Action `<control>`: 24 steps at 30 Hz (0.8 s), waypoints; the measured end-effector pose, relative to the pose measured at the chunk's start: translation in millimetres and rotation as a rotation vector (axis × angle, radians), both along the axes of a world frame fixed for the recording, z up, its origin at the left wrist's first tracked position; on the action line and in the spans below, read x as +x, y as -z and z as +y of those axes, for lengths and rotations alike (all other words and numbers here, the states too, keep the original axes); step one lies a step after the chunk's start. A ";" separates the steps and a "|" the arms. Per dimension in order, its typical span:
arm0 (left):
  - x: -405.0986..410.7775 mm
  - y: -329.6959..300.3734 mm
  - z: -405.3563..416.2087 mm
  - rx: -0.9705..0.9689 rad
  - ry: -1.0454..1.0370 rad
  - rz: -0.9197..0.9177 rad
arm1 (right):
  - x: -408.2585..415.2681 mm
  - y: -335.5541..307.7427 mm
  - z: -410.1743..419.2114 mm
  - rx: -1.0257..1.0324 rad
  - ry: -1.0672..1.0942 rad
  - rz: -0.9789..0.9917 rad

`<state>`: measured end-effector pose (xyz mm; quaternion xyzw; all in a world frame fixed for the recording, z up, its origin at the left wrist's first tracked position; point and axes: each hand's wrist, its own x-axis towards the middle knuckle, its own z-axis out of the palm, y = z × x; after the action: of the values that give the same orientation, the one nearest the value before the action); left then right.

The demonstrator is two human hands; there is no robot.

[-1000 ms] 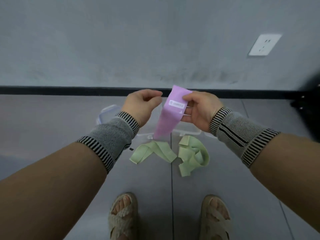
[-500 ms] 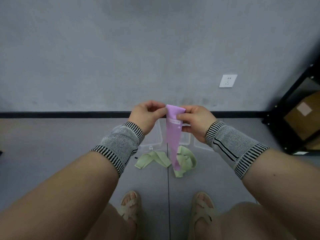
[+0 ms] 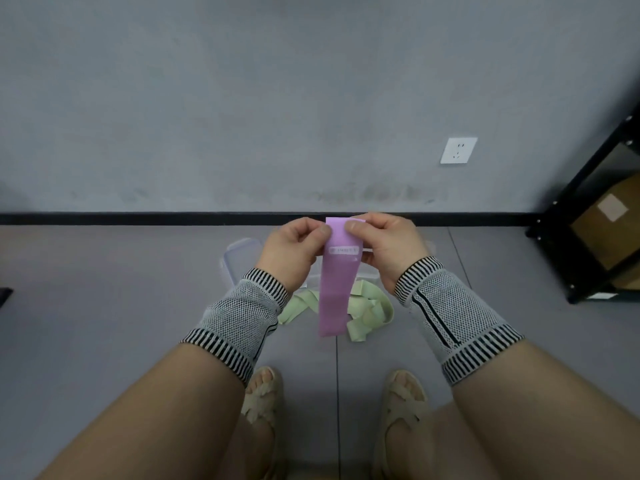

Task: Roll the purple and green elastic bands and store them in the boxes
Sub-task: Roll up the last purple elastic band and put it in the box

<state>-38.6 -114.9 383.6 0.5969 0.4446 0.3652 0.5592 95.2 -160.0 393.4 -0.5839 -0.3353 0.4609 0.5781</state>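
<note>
A purple elastic band (image 3: pixel 335 292) with a white label hangs flat and straight in front of me. My left hand (image 3: pixel 296 252) pinches its top left corner and my right hand (image 3: pixel 386 247) pinches its top right corner. Below it on the grey floor lie loose green elastic bands (image 3: pixel 367 311), partly hidden by the purple one and my left wrist. Clear plastic boxes (image 3: pixel 239 258) stand on the floor behind my hands, mostly hidden.
A black metal shelf (image 3: pixel 588 216) with a cardboard box stands at the right against the grey wall. A white socket (image 3: pixel 458 150) is on the wall. My sandalled feet (image 3: pixel 401 403) are just below the bands.
My left hand has taken hold of the band's top edge beside the right hand. The band now hangs flat and squarely facing me. The view has tilted up and back.
</note>
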 end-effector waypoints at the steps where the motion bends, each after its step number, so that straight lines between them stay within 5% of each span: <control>1: -0.2 5.1 1.9 0.003 0.000 -0.012 | 0.0 3.3 1.1 -0.007 0.001 0.028; 9: 9.1 32.5 21.0 0.140 -0.260 0.060 | 3.1 27.4 14.6 -0.074 0.150 0.274; 14: 21.0 39.4 19.7 0.196 0.061 0.107 | -3.1 30.6 26.5 -0.039 0.143 0.256; 18: 17.8 43.5 30.8 0.136 0.040 0.054 | -1.6 27.7 29.0 -0.037 0.067 0.348; 21: 14.4 41.5 35.9 0.054 -0.023 0.036 | 0.9 28.7 30.4 -0.048 0.058 0.262; 24: 13.3 41.5 38.4 0.020 -0.016 0.055 | 10.8 36.1 33.7 -0.032 0.166 -0.031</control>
<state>-25.3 -76.5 342.1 0.6087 0.4610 0.3576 0.5377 106.0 -126.4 357.3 -0.6259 -0.2874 0.4077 0.5995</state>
